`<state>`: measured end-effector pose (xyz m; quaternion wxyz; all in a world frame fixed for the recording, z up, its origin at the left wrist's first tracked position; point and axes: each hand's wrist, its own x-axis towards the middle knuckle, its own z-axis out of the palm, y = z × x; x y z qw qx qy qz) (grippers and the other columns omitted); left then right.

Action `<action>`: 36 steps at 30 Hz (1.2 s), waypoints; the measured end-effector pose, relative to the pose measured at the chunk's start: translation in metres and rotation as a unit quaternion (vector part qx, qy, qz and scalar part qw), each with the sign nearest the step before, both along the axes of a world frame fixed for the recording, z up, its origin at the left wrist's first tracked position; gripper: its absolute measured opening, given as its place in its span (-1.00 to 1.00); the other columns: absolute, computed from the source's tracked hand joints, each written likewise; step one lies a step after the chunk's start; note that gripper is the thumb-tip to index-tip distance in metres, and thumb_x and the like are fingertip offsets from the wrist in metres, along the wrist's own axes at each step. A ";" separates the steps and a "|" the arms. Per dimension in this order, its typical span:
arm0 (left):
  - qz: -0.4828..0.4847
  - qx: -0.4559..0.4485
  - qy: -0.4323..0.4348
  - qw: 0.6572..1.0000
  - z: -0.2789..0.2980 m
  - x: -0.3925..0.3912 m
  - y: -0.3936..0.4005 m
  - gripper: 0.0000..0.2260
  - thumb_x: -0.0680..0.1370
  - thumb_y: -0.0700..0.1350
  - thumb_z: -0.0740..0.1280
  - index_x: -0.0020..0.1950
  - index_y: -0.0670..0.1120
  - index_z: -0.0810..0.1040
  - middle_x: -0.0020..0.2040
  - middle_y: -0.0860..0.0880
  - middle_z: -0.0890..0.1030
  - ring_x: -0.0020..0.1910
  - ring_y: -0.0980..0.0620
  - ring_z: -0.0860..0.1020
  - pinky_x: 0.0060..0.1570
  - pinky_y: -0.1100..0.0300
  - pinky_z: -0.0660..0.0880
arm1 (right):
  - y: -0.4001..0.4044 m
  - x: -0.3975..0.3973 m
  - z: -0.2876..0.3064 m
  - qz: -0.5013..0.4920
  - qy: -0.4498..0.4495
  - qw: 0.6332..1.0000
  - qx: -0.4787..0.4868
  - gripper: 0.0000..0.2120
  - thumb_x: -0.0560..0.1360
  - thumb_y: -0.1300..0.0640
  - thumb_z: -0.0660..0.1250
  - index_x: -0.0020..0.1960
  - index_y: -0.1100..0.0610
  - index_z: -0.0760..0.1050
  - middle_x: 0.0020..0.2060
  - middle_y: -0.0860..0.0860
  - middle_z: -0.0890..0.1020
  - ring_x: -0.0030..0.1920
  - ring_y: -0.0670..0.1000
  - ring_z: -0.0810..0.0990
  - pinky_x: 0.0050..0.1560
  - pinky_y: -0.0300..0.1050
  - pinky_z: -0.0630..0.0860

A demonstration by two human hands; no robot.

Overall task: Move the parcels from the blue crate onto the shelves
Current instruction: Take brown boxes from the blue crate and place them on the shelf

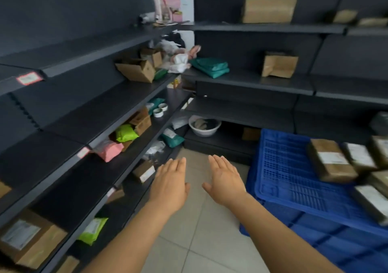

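Shelves (117, 96): dark grey painted metal, matt, smooth; front edges carry small paper labels (29, 78).

Crate (294, 180): blue moulded plastic, slight sheen, slotted lattice walls; right of the right grip.

Parcels (331, 160) on crate: brown cardboard wrapped in clear glossy tape, white paper labels.

Boxes (137, 70): plain brown cardboard, matt, flaps open; beyond the left grip.

Mailer bags: pink (110, 150), lime green (125, 133) and teal (212, 67), thin plastic film, soft sheen, creased.

Basin (204, 127): white plastic, smooth.

Floor (189, 241): pale tiles, smooth, low gloss, beneath both grips.
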<state>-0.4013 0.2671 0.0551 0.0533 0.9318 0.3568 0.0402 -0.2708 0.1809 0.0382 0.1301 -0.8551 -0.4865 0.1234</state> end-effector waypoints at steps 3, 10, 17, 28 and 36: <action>-0.034 -0.009 0.003 0.999 -0.005 0.051 -0.033 -0.35 0.61 0.05 0.21 0.58 -0.09 -0.04 0.55 -0.03 0.13 0.55 -0.02 0.04 0.48 0.11 0.00 | -0.046 0.042 -0.005 -0.039 0.006 0.999 -0.011 -0.22 0.56 -0.06 0.25 0.59 0.10 -0.12 0.57 0.01 -0.03 0.56 0.04 -0.11 0.52 -0.02 -0.07; -0.102 -0.033 0.017 0.994 -0.022 0.166 -0.127 -0.35 0.61 0.06 0.21 0.58 -0.07 -0.03 0.55 -0.02 0.15 0.54 -0.02 0.07 0.47 0.12 0.02 | -0.158 0.141 -0.020 -0.111 0.025 0.993 -0.032 -0.24 0.59 -0.05 0.23 0.58 0.10 -0.16 0.57 0.00 -0.06 0.56 0.05 -0.14 0.54 0.00 -0.08; -0.167 -0.049 0.015 0.985 -0.038 0.265 -0.208 -0.36 0.60 0.06 0.23 0.57 -0.09 0.02 0.53 -0.01 0.21 0.52 -0.01 0.13 0.48 0.11 0.08 | -0.256 0.226 -0.027 -0.178 0.035 0.982 -0.045 -0.23 0.59 -0.09 0.22 0.58 0.10 -0.17 0.57 0.01 -0.06 0.56 0.05 -0.14 0.53 0.01 -0.07; -0.242 -0.084 0.041 0.966 -0.062 0.382 -0.269 -0.37 0.62 0.07 0.20 0.58 -0.08 -0.02 0.54 -0.02 0.19 0.52 -0.01 0.13 0.48 0.09 0.06 | -0.335 0.317 -0.050 -0.281 0.068 0.957 -0.039 -0.22 0.58 -0.09 0.24 0.58 0.11 -0.15 0.57 0.02 -0.03 0.56 0.04 -0.09 0.54 0.02 -0.02; -0.240 -0.117 0.089 0.959 -0.095 0.476 -0.257 -0.36 0.63 0.10 0.18 0.59 -0.08 -0.05 0.52 -0.05 0.22 0.49 -0.06 0.20 0.47 0.04 0.16 | -0.332 0.405 -0.075 -0.326 0.102 0.939 -0.049 -0.22 0.57 -0.08 0.25 0.58 0.12 -0.12 0.56 0.03 0.01 0.55 0.05 -0.04 0.53 -0.03 0.00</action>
